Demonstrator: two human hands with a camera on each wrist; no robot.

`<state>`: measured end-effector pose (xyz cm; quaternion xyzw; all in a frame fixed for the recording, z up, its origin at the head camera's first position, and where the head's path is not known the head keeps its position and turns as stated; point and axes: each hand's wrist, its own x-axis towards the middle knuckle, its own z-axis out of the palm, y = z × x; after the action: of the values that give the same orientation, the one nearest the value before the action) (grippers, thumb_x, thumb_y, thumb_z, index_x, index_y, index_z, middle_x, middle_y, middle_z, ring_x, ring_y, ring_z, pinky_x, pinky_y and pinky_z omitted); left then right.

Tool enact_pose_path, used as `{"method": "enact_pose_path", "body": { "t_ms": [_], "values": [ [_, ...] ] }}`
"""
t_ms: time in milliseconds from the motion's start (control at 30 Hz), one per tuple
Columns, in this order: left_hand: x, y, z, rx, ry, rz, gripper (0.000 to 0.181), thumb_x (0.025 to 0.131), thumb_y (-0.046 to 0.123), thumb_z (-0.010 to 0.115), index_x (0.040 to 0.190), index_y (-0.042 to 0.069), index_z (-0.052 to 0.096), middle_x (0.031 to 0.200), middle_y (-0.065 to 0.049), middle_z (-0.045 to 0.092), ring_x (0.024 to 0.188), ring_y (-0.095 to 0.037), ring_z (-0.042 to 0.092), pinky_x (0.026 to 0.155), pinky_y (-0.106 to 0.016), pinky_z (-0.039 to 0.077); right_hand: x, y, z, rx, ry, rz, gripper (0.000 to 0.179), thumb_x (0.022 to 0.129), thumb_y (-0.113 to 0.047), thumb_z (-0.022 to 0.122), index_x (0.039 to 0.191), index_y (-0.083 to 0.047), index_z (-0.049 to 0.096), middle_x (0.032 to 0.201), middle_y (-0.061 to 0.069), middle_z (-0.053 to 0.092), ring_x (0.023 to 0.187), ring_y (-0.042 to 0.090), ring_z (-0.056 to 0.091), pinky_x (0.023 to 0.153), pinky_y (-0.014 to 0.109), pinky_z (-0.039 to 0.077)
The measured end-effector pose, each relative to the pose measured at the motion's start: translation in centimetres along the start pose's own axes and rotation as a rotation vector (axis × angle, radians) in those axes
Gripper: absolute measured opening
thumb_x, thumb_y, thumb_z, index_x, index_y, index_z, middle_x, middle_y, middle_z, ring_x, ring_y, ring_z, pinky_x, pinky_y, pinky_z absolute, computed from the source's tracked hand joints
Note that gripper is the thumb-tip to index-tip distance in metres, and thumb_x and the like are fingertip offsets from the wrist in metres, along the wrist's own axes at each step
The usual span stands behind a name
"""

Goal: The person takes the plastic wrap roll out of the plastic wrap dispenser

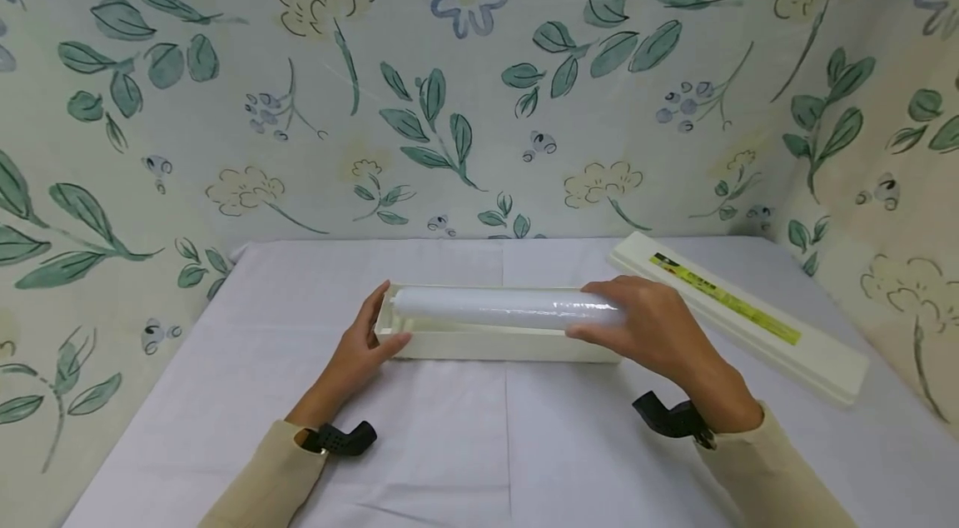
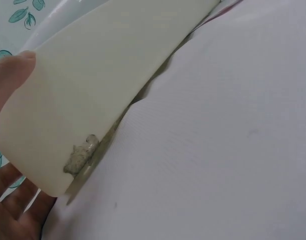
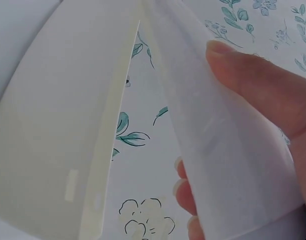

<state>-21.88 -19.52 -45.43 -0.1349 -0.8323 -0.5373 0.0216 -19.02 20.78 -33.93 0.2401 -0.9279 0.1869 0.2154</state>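
A long cream plastic box (image 1: 509,347) without its cover lies on the table. My left hand (image 1: 363,353) grips the box's left end, thumb on the front wall and fingers round the far side. In the left wrist view, a crumpled bit of clear film (image 2: 81,155) clings low on the box's front wall (image 2: 93,75). My right hand (image 1: 659,332) holds the right end of a roll of cling film (image 1: 494,307). The roll's left end sits in the box; its right end is raised, and in the right wrist view a gap parts the roll (image 3: 228,135) from the box wall (image 3: 53,125).
To the right, a long cream lid (image 1: 794,353) with a yellow-green label (image 1: 727,299) lies slantwise. A white cloth (image 1: 434,445) covers the table. Floral curtains (image 1: 479,136) hang behind and at both sides.
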Motion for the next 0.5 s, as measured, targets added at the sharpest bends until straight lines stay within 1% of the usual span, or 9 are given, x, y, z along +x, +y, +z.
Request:
{"method": "enact_pose_path", "body": {
  "t_ms": [133, 200, 333, 400, 500],
  "values": [
    [-0.1, 0.0, 0.0, 0.004, 0.008, 0.002, 0.086, 0.09, 0.037, 0.068, 0.155, 0.035, 0.012, 0.159, 0.0, 0.019, 0.141, -0.027, 0.029, 0.107, -0.051, 0.034, -0.1, 0.1, -0.3, -0.012, -0.003, 0.007, 0.056, 0.07, -0.05, 0.082, 0.109, -0.011, 0.074, 0.1, 0.007, 0.072, 0.08, 0.021, 0.065, 0.063, 0.033, 0.052],
    [-0.1, 0.1, 0.0, 0.01, 0.003, 0.008, 0.086, 0.09, 0.037, 0.068, 0.154, 0.036, 0.011, 0.159, -0.002, 0.019, 0.141, -0.028, 0.028, 0.107, -0.051, 0.034, -0.2, 0.1, -0.6, -0.009, -0.003, 0.009, 0.054, 0.071, -0.05, 0.082, 0.109, -0.012, 0.074, 0.099, 0.006, 0.072, 0.081, 0.021, 0.064, 0.063, 0.034, 0.052],
    [-0.1, 0.2, 0.0, 0.009, -0.002, -0.003, 0.086, 0.09, 0.039, 0.068, 0.154, 0.037, 0.011, 0.159, 0.001, 0.019, 0.142, -0.024, 0.026, 0.109, -0.049, 0.032, -0.3, 0.3, -0.9, -0.009, 0.001, 0.008, 0.052, 0.071, -0.048, 0.082, 0.108, -0.013, 0.074, 0.098, 0.005, 0.072, 0.08, 0.019, 0.064, 0.063, 0.034, 0.051],
    [-0.1, 0.2, 0.0, 0.007, -0.003, -0.006, 0.086, 0.09, 0.039, 0.068, 0.154, 0.036, 0.012, 0.159, 0.001, 0.019, 0.142, -0.023, 0.026, 0.109, -0.049, 0.031, -0.3, 0.4, -1.0, -0.013, 0.004, 0.007, 0.051, 0.071, -0.048, 0.082, 0.108, -0.013, 0.074, 0.098, 0.005, 0.072, 0.08, 0.02, 0.064, 0.063, 0.034, 0.051],
    [-0.1, 0.2, 0.0, 0.002, -0.001, -0.011, 0.085, 0.09, 0.038, 0.068, 0.154, 0.037, 0.012, 0.159, 0.003, 0.019, 0.142, -0.021, 0.026, 0.11, -0.048, 0.031, -0.3, 0.4, -1.2, -0.022, 0.004, 0.008, 0.053, 0.071, -0.049, 0.082, 0.109, -0.012, 0.074, 0.1, 0.007, 0.072, 0.081, 0.022, 0.065, 0.063, 0.034, 0.052]
  ]
}}
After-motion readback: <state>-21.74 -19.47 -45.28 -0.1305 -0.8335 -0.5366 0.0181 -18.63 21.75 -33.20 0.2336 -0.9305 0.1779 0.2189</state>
